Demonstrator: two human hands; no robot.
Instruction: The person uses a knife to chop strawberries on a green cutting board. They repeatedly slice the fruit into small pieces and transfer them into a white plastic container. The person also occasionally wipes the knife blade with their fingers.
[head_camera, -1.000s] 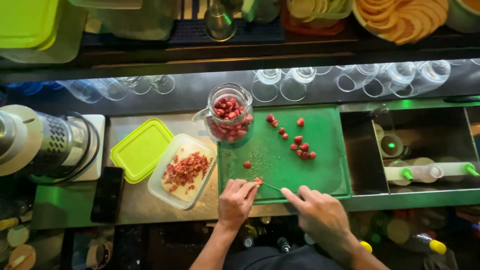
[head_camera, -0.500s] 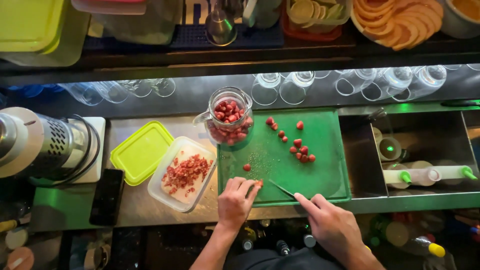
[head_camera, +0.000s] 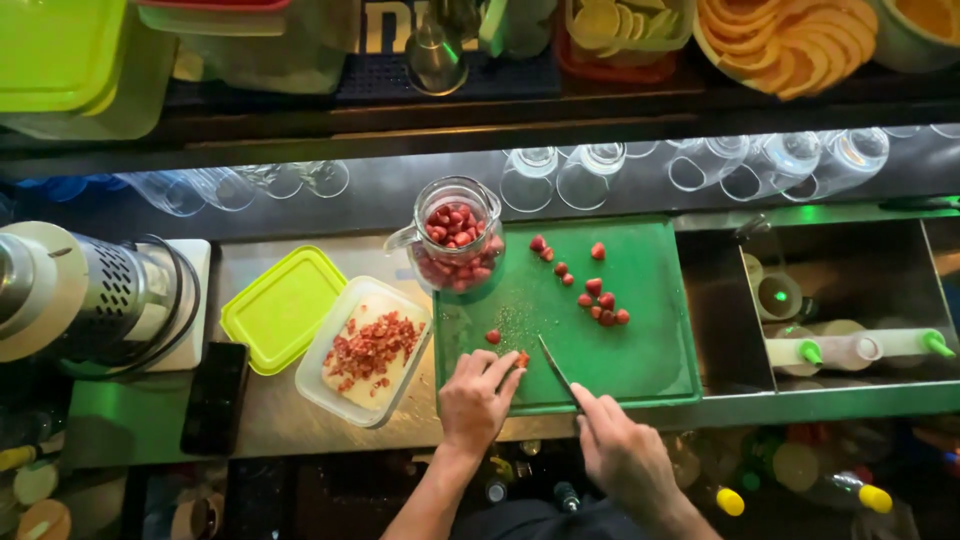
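While our knife lies slanted on the green cutting board, its long thin blade points up and to the left, toward a small red strawberry. Our right hand comes up from below with its fingers curled tight around the knife handle. Our left hand lies flat, palm down, with bent fingertips pressing on the strawberry, just left of the blade near the board's front edge.

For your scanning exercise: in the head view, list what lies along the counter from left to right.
Metal appliance → black phone → green lid → tub of chopped red pieces → glass jar of strawberries → green cutting board → squeeze bottles.
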